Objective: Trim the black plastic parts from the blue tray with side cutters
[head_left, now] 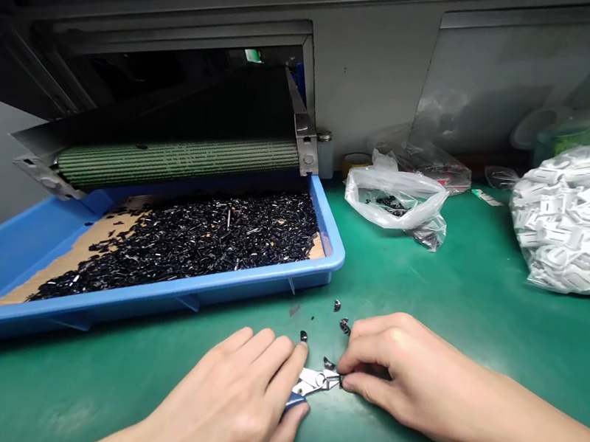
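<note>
My left hand [227, 397] grips a pair of blue-handled side cutters [315, 382], whose steel head points right and whose handles are mostly hidden in my palm. The fingertips of my right hand [405, 373] pinch a small black piece [340, 381] at the cutter jaws. Several similar black pieces [345, 326] lie loose on the green mat [481, 318] just above my hands. To the left of my hands stands a blue tray [239, 288], heaped with small black parts [185, 241].
A machine with a green ribbed belt [175, 161] overhangs the tray's far end. A clear plastic bag [396, 200] holding black parts sits beyond the tray to the right. A large bag of white plastic parts [586, 222] lies at the right.
</note>
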Action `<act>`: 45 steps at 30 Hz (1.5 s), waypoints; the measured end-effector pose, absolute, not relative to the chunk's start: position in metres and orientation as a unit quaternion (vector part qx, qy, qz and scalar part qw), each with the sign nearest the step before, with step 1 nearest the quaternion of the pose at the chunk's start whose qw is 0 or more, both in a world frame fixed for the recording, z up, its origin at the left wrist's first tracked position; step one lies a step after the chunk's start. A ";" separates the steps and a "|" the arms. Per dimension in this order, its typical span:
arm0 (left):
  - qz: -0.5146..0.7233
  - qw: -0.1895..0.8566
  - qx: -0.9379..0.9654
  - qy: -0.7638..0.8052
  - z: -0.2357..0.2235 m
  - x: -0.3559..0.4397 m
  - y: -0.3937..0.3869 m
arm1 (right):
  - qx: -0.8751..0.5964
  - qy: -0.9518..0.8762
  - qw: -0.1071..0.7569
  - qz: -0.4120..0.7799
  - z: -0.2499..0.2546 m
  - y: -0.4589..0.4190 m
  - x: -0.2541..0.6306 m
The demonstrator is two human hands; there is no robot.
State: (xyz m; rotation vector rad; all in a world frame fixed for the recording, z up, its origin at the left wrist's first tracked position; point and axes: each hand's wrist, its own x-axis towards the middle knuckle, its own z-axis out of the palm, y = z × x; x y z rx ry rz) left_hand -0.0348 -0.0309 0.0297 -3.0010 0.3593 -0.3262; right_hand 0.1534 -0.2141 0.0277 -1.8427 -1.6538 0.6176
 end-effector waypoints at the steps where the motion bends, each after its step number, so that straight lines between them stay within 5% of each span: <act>1: -0.102 0.050 -0.986 0.118 0.030 -0.034 -0.031 | -0.690 -0.620 0.291 0.233 0.028 -0.214 0.153; 19: -0.028 0.171 -0.961 0.214 0.052 -0.016 -0.039 | -0.696 -0.607 0.295 0.245 0.033 -0.215 0.155; 26: 0.007 0.087 -0.987 0.136 0.048 -0.032 -0.034 | -0.743 -0.568 0.328 0.132 0.020 -0.207 0.171; 40: -0.126 0.094 -0.982 0.107 0.042 -0.068 -0.031 | -0.644 -0.709 0.214 0.191 0.037 -0.224 0.129; 45: -0.137 0.090 -0.981 0.107 0.044 -0.076 -0.028 | -0.652 -0.734 0.167 0.094 0.024 -0.225 0.114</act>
